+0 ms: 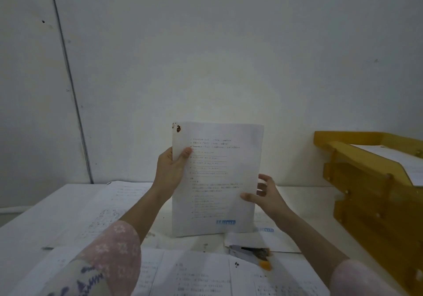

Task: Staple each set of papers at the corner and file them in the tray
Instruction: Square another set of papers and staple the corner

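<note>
I hold a set of printed papers [217, 179] upright above the table, its lower edge close to the tabletop. A brown stain marks its top left corner and a blue stamp sits near its bottom. My left hand [170, 172] grips the left edge high up, thumb on the front. My right hand [265, 195] is at the right edge lower down, thumb on the front, fingers spread behind the sheet. A stapler [250, 253] with an orange tip lies on the table below the papers. The yellow filing tray [357, 181] stands at the right with white sheets in its top tier.
Loose printed sheets [109, 208] cover the white table [34, 222] on the left, and more sheets [201, 275] lie along the near edge. One stamped sheet [265, 238] rests under the stapler. A plain white wall [206, 55] rises right behind the table.
</note>
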